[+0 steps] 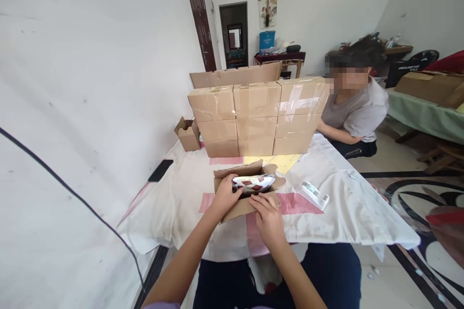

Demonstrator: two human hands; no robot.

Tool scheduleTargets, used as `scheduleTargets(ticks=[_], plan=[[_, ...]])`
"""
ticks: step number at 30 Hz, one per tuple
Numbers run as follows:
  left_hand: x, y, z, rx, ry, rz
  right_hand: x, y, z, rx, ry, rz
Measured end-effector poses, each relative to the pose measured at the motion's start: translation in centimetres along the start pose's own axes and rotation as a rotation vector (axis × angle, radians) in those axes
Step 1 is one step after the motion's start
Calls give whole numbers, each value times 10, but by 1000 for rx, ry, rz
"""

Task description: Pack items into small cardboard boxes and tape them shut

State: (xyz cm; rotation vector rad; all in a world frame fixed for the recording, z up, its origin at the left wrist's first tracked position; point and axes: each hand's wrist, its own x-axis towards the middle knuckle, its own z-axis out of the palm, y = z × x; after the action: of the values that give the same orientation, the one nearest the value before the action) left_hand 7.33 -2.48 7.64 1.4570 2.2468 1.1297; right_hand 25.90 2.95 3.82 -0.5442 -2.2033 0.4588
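An open cardboard box (239, 210) sits on the cloth-covered table in front of me, its flaps standing up. Inside it lies a white plastic packet (253, 182) with dark red patches; its lower part is hidden by the box. My left hand (226, 197) reaches over the box's left side, thumb and fingers closed on the packet's left end. Across the near flap curl the fingers of my right hand (267, 212), close to the packet but gripping the cardboard. To the right rests a white tape dispenser (312, 195).
Beyond the box rises a stack of taped cartons (256, 120). A small open carton (188, 135) and a black phone (160, 170) are on the left, near the wall. Another person (357, 111) sits low behind the table's right side. The tablecloth (355, 217) hangs over the front edge.
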Motion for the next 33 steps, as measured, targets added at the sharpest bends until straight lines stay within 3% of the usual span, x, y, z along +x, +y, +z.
scheduleTargets(ticks=[5, 10, 13, 17, 19, 22, 24, 26, 28, 30, 33], plan=[[-9, 15, -6, 130, -32, 31, 3, 4, -3, 0, -22, 5], [-7, 21, -27, 502, -70, 282, 10, 7, -1, 1, -2, 21], [-9, 10, -39, 629, -53, 204, 12, 9, 4, 14, -10, 2], [-21, -9, -49, 622, 60, 135, 12, 13, 8, 43, 8, -5], [-29, -18, -49, 569, 194, 107, 12, 14, 7, 63, -4, -22], [-42, -28, -40, 363, 479, 0, 10, 14, -2, 86, 37, -50], [-49, -32, -32, 148, 527, -140, 9, 16, -13, 109, 168, -35], [-56, -33, -25, -81, 447, -257, 11, 26, -26, 160, 311, 29], [-61, -32, -19, -197, 326, -237, 19, 44, -35, 237, 343, 109], [-63, -29, -16, -144, 187, -112, 29, 66, -36, 333, 206, 158], [-64, -28, -14, 26, -5, -17, 41, 89, -25, 469, -140, 144]])
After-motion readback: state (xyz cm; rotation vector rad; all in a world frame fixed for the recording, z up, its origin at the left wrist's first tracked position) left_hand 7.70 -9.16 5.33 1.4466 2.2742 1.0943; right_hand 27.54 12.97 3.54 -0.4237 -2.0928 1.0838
